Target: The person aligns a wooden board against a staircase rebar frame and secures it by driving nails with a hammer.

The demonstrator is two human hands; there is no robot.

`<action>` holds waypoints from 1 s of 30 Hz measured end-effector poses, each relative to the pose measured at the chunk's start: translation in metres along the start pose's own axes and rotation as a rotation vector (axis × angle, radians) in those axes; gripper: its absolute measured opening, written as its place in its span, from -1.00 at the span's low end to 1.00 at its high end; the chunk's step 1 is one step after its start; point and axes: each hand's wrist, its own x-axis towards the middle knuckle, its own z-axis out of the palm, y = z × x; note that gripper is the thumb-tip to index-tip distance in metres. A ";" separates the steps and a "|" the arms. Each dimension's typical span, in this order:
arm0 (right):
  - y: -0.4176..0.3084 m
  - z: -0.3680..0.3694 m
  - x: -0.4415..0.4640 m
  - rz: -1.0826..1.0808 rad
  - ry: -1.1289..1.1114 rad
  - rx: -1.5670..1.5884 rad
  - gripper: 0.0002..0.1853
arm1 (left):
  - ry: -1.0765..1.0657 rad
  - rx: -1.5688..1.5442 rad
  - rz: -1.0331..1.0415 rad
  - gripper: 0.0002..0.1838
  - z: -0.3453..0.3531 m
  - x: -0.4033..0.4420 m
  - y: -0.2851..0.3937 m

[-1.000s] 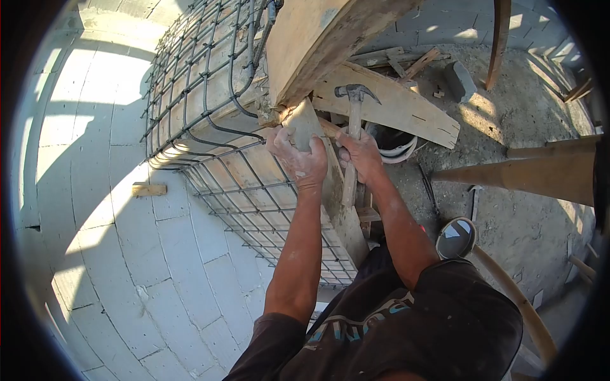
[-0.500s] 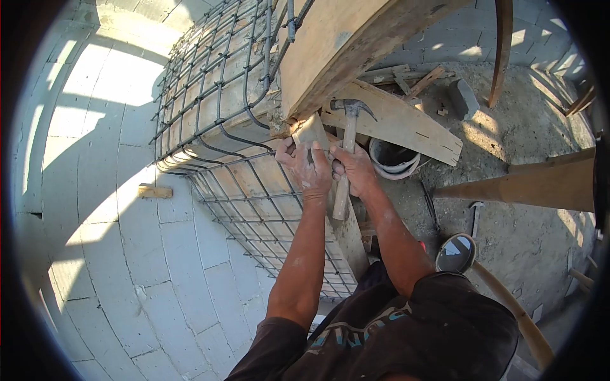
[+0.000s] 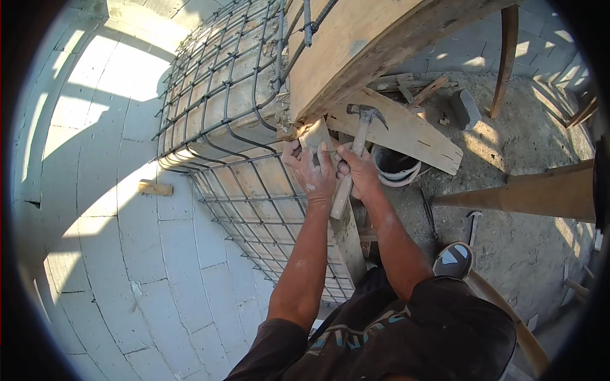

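Note:
My left hand (image 3: 312, 170) is closed around the edges of a short wooden board (image 3: 316, 134), thumb and fingers pressed on its face. Just to the right, my right hand (image 3: 359, 171) grips the wooden handle of a claw hammer (image 3: 361, 134), whose metal head points up and away from me. The fingertips of both hands nearly meet beside the board. The board's upper end lies under a large curved wooden form (image 3: 356, 51). Left of my hands runs a rebar mesh (image 3: 254, 184) over wooden panels.
A light block wall (image 3: 140, 254) fills the left, with a small wood piece (image 3: 155, 188) on it. Beyond the hammer are a curved plywood piece (image 3: 413, 136), a bucket (image 3: 397, 166) and a grey block (image 3: 466, 109). Wooden posts (image 3: 540, 193) and a round mirror-like object (image 3: 454, 260) stand right.
The view has shifted, so the form and mesh sit lower and further right. The hammer has tilted, its head leaning more to the right. Both hands keep their holds.

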 end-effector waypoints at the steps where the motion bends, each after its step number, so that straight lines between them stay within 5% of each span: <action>1: 0.000 0.000 0.000 0.004 -0.009 -0.003 -0.74 | -0.011 -0.002 -0.008 -0.65 0.000 -0.001 -0.001; 10: 0.002 -0.004 -0.004 0.019 0.026 0.036 -0.78 | 0.093 -0.008 0.164 -0.69 -0.001 0.003 -0.003; 16: 0.001 -0.048 -0.017 0.065 0.123 0.064 -0.77 | 0.052 -0.482 -0.235 -0.61 -0.003 0.005 0.004; 20: 0.004 -0.082 -0.030 0.059 0.237 0.021 -0.79 | 0.106 -0.481 -0.250 -0.66 0.002 0.006 0.006; 30: -0.009 -0.126 -0.050 0.018 0.327 0.031 -0.81 | -0.079 0.029 -0.438 -0.53 0.004 0.017 0.012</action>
